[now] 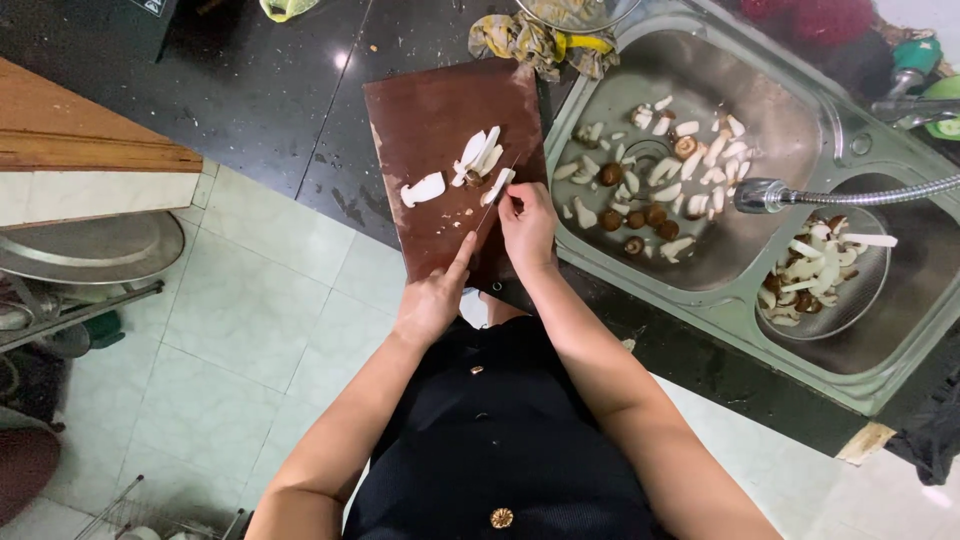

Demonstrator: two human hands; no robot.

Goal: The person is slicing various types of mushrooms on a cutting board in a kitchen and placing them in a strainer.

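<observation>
Slicing step underway: left hand [432, 300] gripping knife [490, 215], right hand [527, 225] pinning mushroom piece [497, 186] on cutting board [430, 110]; next cut needs fingertips clear.

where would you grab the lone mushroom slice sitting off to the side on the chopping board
Pinch the lone mushroom slice across its narrow middle, coming straight down from above. It lies flat on the brown chopping board, apart from the pile of slices, so both long edges are free, and it sits well away from both hands.

Matt brown cutting board [430, 115]; shiny steel sink [790, 120]; glossy black counter [270, 90].
</observation>
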